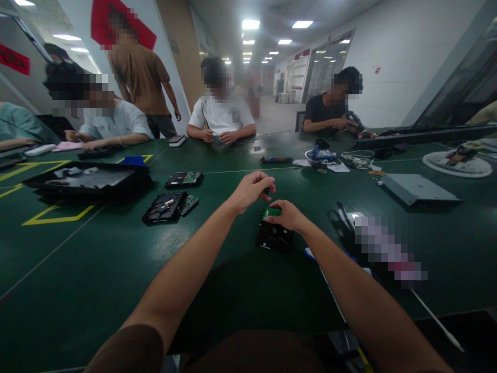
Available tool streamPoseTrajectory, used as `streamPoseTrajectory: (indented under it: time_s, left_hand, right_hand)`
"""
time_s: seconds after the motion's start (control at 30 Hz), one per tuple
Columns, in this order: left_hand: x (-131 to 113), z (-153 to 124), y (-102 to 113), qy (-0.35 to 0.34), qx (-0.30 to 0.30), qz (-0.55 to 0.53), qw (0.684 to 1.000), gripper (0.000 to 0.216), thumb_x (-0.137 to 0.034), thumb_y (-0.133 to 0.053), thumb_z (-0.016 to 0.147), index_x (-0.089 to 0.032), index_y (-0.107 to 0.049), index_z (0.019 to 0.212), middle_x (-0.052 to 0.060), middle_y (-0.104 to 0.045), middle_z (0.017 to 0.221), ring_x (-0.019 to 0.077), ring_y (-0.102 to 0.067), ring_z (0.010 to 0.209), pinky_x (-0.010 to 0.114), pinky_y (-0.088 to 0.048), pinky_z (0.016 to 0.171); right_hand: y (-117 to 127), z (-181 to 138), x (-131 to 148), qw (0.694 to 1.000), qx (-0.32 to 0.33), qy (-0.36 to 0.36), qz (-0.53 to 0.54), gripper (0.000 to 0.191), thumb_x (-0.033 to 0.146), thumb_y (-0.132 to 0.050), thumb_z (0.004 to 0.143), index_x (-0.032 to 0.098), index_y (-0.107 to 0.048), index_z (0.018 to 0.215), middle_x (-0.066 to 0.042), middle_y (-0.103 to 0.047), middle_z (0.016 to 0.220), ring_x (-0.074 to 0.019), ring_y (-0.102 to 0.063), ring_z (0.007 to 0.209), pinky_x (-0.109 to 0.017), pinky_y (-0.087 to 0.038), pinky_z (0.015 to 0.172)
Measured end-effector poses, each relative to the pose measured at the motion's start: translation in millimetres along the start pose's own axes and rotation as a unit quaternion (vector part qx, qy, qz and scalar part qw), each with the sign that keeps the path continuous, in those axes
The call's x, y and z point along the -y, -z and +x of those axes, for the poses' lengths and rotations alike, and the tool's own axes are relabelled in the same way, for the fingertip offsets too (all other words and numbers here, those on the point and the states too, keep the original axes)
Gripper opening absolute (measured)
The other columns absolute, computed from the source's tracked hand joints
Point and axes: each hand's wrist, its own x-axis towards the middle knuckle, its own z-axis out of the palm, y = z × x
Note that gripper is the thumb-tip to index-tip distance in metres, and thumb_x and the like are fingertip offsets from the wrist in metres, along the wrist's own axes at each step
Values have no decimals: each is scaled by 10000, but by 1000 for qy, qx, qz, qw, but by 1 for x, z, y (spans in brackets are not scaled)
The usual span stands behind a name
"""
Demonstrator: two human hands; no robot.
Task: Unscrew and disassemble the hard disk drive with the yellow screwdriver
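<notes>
On the green table in front of me lies a black hard drive (274, 239), with a small green circuit board (269, 212) at its far end. My right hand (289, 215) is closed on that board, thumb and fingertips at its edges. Just beyond and to the left, my left hand (252, 190) hovers with curled fingers; whatever they may hold is too small and dark to make out. Off to the left are another black drive (165, 207), a loose circuit board (190, 204) and a drive with its board showing (184, 179).
A black tray (128, 173) stands at left. Behind my right forearm lie a phone-like device with a blurred screen (388, 248) and a white cable (437, 318). Farther right are a grey metal case (421, 189) and a bowl of parts (320, 157). Several people sit across the table.
</notes>
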Motion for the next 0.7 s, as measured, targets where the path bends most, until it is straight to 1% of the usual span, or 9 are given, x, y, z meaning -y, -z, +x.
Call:
streamPoseTrajectory:
  time_s: [0.13, 0.2, 0.27, 0.4, 0.47, 0.57, 0.63, 0.7]
  left_hand:
    - [2, 3, 4, -13, -23, 31, 999, 210, -348, -700, 903, -151, -700, 831, 66, -675, 837, 153, -635, 773, 242, -560, 611]
    - [2, 3, 5, -9, -21, 27, 999, 222, -366, -682, 904, -150, -712, 860, 74, -678, 851, 167, -641, 787, 241, -558, 583]
    - [2, 2, 3, 6, -14, -5, 1000, 226, -380, -680, 897, -154, -694, 905, 79, -689, 862, 180, -654, 799, 249, -563, 573]
    - [3, 0, -1, 26, -11, -87, 996, 213, -369, -682, 885, -161, -643, 913, 74, -693, 856, 188, -668, 834, 315, -610, 670]
    - [3, 1, -1, 15, -14, -83, 996, 212, -365, -675, 884, -153, -664, 886, 78, -683, 881, 187, -658, 860, 315, -611, 694]
    - [3, 1, 1, -1, -26, -40, 999, 239, -375, -671, 880, -141, -721, 884, 95, -671, 959, 190, -637, 898, 280, -594, 664]
    - [3, 1, 2, 10, -16, -38, 999, 258, -382, -659, 888, -139, -733, 933, 103, -672, 965, 197, -638, 901, 282, -591, 655]
    - [3, 0, 2, 33, 3, -67, 997, 262, -382, -645, 899, -142, -712, 982, 103, -681, 926, 204, -653, 880, 304, -597, 660]
  right_hand:
    - [0, -1, 0, 1000, -4, 0, 3, 531, 473, -881, 733, 232, -728, 1180, -92, -725, 1194, -259, -680, 1100, -370, -518, 952]
    - [-1, -1, -1, 1000, -4, -2, 5, 542, 482, -883, 729, 235, -724, 1185, -89, -721, 1205, -255, -679, 1104, -367, -517, 953]
    - [-1, 0, -2, 1000, -5, -4, 7, 541, 481, -884, 727, 236, -723, 1182, -86, -722, 1202, -253, -681, 1101, -366, -518, 953]
    - [-1, 0, -3, 1000, -6, -5, 13, 536, 466, -890, 720, 232, -727, 1174, -83, -729, 1188, -256, -681, 1102, -365, -517, 957]
    - [-1, 0, -2, 1000, -5, -6, 16, 539, 467, -893, 716, 232, -729, 1172, -83, -732, 1181, -259, -681, 1102, -369, -517, 958]
    - [0, 0, -2, 1000, -2, -6, 18, 530, 471, -894, 715, 238, -734, 1163, -78, -737, 1163, -265, -681, 1099, -377, -517, 958]
    - [0, 0, -2, 1000, -2, -5, 17, 523, 472, -893, 716, 240, -737, 1158, -80, -739, 1161, -268, -682, 1100, -381, -516, 958]
    - [0, 0, -2, 1000, -3, -3, 16, 516, 470, -890, 721, 239, -738, 1156, -82, -736, 1172, -268, -681, 1105, -381, -514, 962]
